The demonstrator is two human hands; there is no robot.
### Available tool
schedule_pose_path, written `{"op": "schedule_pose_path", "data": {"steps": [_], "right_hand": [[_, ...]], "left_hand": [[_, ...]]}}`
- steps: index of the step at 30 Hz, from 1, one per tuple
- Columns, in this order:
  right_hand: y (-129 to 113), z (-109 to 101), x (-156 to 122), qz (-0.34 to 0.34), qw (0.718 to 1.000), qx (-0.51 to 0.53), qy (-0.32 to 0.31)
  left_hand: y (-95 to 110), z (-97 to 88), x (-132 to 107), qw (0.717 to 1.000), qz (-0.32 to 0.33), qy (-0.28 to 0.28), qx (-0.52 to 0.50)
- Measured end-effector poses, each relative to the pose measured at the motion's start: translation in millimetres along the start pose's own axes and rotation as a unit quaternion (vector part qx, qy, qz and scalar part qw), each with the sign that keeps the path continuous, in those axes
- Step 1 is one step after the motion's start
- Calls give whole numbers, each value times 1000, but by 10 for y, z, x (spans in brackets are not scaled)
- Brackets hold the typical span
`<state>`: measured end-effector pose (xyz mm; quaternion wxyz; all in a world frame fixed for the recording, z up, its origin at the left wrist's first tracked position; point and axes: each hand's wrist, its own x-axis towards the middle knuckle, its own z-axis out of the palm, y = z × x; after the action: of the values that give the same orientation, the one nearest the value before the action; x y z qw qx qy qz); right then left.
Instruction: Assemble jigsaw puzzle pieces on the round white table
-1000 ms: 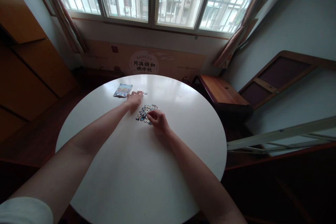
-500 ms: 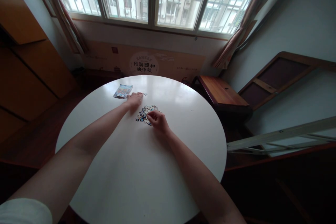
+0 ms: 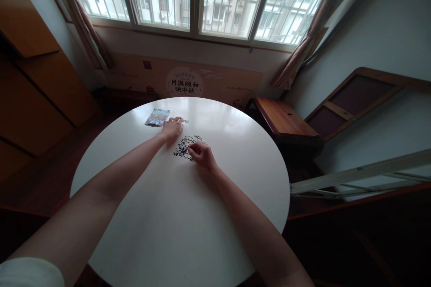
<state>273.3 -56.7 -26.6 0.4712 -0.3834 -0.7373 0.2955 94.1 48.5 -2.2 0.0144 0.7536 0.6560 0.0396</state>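
Observation:
A loose pile of small jigsaw puzzle pieces [image 3: 182, 146] lies on the white round table [image 3: 161, 228]. Over the pile's right side is my right hand [image 3: 204, 156], thumb and fingers pinched together; whatever they hold is hidden. Farther back, my left hand [image 3: 173, 128] rests on the tabletop with its fingers stretched forward. A few separate puzzle pieces [image 3: 186, 121] lie at its fingertips. Just left of that hand is a flat, colourful printed packet [image 3: 157, 117].
Beyond the table's far edge, a printed banner [image 3: 185, 80] runs below the barred windows. At the right stands a low wooden table [image 3: 286, 116], near a leaning wooden frame [image 3: 357, 94]. Wooden cabinets [image 3: 40, 85] are at the left.
Both hands stay in nearly the same places. The fingers of my left hand have shifted very slightly by the separate pieces.

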Motion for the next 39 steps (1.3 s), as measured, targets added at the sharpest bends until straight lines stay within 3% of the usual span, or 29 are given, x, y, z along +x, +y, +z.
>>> {"op": "schedule_pose_path", "data": {"steps": [24,29,32,36,39], "right_hand": [[16,-16,-11,4,1000,0,0],[17,-11,-16,4,1000,1,1],[9,-8,-13,9,1000,1,9],[5,-40,1,17,997,-22,72],[14,-94,18,43,989,-59,128]], "left_hand": [[-33,73,29,1000,8,-7,-20],[-3,16,-28,999,5,27,-28],[51,-28,-96,995,5,80,-57],[125,-76,-271,977,18,164,-135],[133,-83,-482,961,45,187,-200]]}}
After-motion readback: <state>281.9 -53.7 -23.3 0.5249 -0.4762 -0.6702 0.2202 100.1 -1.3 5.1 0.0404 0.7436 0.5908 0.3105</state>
